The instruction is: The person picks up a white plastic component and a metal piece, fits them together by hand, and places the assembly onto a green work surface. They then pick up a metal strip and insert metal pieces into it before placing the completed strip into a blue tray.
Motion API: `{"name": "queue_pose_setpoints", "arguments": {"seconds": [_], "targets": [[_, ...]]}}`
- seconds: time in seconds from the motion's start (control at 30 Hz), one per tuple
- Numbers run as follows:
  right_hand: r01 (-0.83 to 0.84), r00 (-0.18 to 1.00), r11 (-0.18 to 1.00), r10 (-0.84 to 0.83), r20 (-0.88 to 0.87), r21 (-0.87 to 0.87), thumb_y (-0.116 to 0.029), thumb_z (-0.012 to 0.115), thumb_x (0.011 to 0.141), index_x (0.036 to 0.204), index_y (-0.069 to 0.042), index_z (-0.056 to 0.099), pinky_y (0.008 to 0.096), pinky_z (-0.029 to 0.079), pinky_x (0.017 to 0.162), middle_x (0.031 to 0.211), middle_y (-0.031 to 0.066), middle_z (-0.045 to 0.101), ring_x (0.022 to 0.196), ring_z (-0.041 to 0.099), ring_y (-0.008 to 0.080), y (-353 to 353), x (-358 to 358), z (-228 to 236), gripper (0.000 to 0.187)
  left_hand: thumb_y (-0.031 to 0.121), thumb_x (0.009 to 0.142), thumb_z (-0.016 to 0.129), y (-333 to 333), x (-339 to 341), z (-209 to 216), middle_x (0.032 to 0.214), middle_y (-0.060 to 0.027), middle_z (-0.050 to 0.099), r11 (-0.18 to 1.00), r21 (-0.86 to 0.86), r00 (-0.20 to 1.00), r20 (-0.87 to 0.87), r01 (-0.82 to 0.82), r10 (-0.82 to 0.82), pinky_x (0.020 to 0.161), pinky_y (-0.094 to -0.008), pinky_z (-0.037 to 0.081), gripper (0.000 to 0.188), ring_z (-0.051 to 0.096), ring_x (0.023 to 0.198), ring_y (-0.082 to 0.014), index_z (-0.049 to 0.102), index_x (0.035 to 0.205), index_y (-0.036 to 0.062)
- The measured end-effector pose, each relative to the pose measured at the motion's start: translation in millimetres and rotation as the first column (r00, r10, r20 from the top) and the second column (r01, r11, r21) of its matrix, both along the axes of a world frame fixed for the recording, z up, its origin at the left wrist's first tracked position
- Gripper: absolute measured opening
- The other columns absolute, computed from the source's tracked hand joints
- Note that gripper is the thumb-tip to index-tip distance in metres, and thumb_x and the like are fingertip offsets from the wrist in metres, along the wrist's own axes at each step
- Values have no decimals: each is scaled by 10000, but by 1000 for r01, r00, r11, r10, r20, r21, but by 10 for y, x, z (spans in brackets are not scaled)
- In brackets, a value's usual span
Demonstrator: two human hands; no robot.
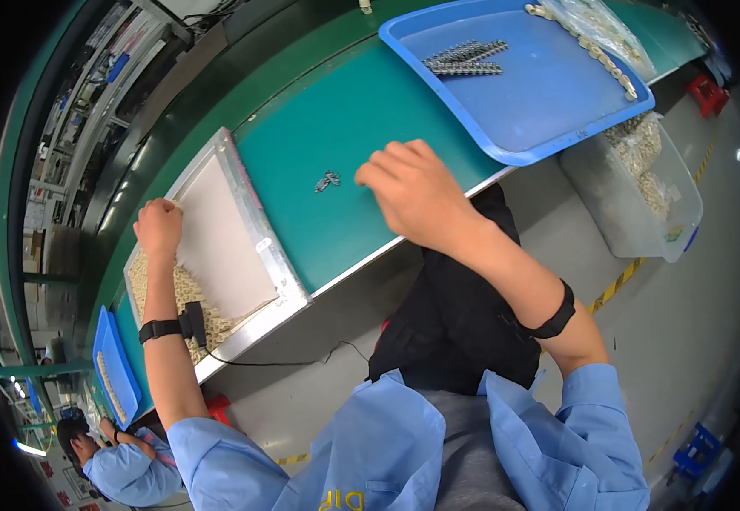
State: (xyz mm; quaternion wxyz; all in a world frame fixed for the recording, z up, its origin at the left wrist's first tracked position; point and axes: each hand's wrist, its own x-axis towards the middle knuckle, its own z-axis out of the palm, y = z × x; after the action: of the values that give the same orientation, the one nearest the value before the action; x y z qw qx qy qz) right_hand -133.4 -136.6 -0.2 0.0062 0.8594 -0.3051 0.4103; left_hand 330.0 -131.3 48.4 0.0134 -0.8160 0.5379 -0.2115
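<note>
My left hand (159, 227) is at the far left edge of a shallow framed tray (283, 274). Its fingers are curled together, and what they hold, if anything, is hidden. Many small cream-coloured pieces (195, 298) lie packed in rows at the tray's left part, beside a bare pale surface. Over the green tabletop (336, 230) hovers my right hand (417, 194), with fingers curled inward and their tips hidden. Just left of it lies a small loose heap of dark metallic parts (327, 180).
A big blue tray (523, 111) at the right holds dark strips (468, 60), a row of cream pieces and a plastic bag. Below it stands a translucent bin (608, 200) with bagged pieces. Another blue tray (113, 366) and a co-worker (123, 464) are at lower left.
</note>
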Motion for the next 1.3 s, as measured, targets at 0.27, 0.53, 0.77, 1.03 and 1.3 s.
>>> {"name": "queue_pose_setpoints", "arguments": {"seconds": [0.27,0.53,0.77,1.03,1.3], "targets": [[-197,980,961,195,31,195,-47,669,841,938,-33,671,380,433,771,880,69,577,876,570,248,33,26,-50,98,248,836,661,-59,66,-39,1081,-95,693,992,-129,997,-82,6,-16,949,-458,463,196,627,1036,-335,718,923,82],[-139,990,963,137,24,233,-73,674,858,953,-31,691,386,433,758,906,76,561,869,552,244,50,-37,-35,105,109,903,674,144,-475,148,1045,-106,688,868,-430,681,-559,249,-473,888,-345,500,135,653,957,-204,592,873,6],[-215,976,934,197,90,286,-56,675,850,967,-26,657,390,439,743,889,84,555,860,553,256,72,-49,-1,122,-56,938,599,928,-1673,305,1021,-149,656,686,-598,373,-576,415,-728,892,-314,511,106,644,973,-195,545,1029,-38],[-664,708,474,153,689,578,-42,636,950,975,-8,609,308,498,771,961,64,641,872,623,157,443,-307,280,50,-104,876,653,1419,-2906,56,1011,-177,658,611,-658,160,-613,440,-774,820,-314,511,373,651,908,-221,577,1241,-85],[-675,658,442,-3,753,591,-39,650,959,1084,17,600,258,508,784,948,74,654,855,632,119,763,-737,374,145,-47,824,768,1302,-3370,-183,939,-149,664,563,-711,31,-609,421,-793,714,-296,488,354,627,811,-215,646,1155,-73]]}}
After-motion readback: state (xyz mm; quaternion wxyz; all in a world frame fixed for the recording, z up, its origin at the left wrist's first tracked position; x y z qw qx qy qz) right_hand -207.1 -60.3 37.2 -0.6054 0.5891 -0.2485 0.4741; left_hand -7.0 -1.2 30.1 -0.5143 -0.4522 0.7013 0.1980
